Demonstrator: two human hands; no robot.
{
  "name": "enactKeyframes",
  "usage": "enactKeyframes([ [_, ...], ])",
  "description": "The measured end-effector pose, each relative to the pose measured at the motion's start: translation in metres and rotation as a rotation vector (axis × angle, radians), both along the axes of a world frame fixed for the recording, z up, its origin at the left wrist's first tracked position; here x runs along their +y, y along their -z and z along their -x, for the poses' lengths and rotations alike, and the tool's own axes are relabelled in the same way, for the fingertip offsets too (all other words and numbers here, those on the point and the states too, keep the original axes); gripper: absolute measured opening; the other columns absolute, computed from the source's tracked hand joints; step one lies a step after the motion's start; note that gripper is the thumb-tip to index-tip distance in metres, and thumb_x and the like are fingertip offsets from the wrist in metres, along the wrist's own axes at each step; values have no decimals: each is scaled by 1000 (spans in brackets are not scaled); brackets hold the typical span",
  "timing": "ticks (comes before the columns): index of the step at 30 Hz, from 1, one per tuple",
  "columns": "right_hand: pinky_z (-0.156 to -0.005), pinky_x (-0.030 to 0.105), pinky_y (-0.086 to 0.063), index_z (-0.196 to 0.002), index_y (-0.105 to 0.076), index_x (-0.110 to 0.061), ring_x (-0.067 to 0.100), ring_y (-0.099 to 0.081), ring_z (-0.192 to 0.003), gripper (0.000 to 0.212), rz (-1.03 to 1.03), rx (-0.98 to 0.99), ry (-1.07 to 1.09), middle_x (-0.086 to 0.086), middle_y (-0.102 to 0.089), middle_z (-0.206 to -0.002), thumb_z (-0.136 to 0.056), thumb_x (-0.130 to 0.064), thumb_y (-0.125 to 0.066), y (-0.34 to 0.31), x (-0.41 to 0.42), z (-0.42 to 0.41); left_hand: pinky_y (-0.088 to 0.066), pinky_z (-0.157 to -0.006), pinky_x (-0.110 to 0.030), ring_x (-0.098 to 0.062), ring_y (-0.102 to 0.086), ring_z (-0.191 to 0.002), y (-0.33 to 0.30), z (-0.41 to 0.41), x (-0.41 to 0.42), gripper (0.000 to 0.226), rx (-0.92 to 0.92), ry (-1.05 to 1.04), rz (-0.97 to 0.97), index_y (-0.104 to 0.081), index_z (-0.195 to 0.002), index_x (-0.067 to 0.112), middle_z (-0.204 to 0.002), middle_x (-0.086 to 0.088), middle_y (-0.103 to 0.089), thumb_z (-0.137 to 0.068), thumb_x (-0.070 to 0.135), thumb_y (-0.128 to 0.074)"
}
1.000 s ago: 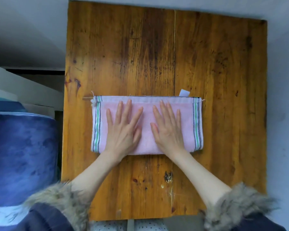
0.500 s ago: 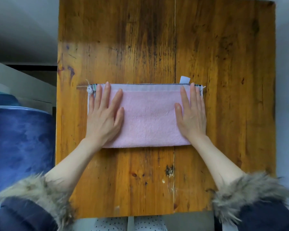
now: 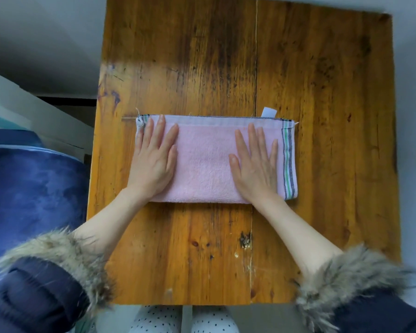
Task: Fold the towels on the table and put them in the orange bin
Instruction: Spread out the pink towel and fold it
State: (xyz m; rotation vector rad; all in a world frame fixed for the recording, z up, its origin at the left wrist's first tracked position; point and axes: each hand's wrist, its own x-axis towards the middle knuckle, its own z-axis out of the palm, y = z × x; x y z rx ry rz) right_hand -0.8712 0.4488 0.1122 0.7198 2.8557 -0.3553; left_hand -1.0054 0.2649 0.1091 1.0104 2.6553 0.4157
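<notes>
Flat and straight-fingered, the left hand (image 3: 154, 159) and right hand (image 3: 256, 164) press the pink towel (image 3: 205, 164), gripping nothing. Folded once, it lies mid-table (image 3: 322, 92), long axis running hand to hand, so the next fold likely goes end over end; no orange bin shows.

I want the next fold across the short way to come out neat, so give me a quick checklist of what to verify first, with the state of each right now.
1. Pink towel lies flat on the wooden table: ok.
2. Left hand rests flat on the towel's left end, fingers straight: ok.
3. Right hand rests flat right of the middle: ok.
4. Far edges lined up: not ok, a paler under layer shows along the far edge.
5. White tag tucked in: not ok, it sticks out past the far edge.
6. Orange bin within reach: cannot tell, not in view.
</notes>
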Motion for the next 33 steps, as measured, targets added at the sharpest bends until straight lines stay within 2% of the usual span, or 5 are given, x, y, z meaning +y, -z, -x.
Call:
enactKeyframes([
  [6, -114, 51, 12, -148, 4, -25, 21, 13, -144, 58, -33, -49, -134, 2, 9, -158, -98, -45, -18, 6, -30, 13, -31, -105, -46, -32, -27, -136, -10, -8, -29, 41, 6, -319, -106, -46, -135, 12, -151, -12, -27, -94, 9, -45],
  [13, -113, 51, 12, -144, 16, -27, 21, 19, -143, 57, -72, -99, -120, 1, 17, -156, -98, -47, -11, 7, -33, 20, -47, -89, -39, -28, -50, -107, -15, 5, -30, 41, -228, -663, -118, -43, -125, 9, -123, -13, -47, -89, 24, -57],
  [22, -113, 51, 14, -140, 22, -29, 20, 22, -142, 56, -78, -92, -99, -3, 29, -148, -97, -47, -8, 8, -34, 22, -47, -70, -42, -31, -56, -84, -19, 22, -20, 25, -249, -623, 156, -55, -72, 9, -96, -18, -59, -85, 30, -55],
  [27, -112, 50, 17, -140, 22, -29, 20, 22, -142, 55, -85, -92, -76, -1, 22, -154, -96, -47, -6, 9, -36, 28, -35, -49, -26, -17, -52, -64, -24, 29, -24, 16, -317, -626, -27, -49, -87, 12, -75, -2, -53, -86, 25, -57],
  [33, -113, 51, 15, -139, 23, -29, 20, 20, -142, 54, -74, -80, -64, 0, 18, -156, -97, -47, -6, 6, -34, 47, -44, -56, -27, -16, -56, -78, -34, 53, -29, 13, -488, -669, -164, -55, -93, 14, -85, 1, -56, -87, 24, -60],
])
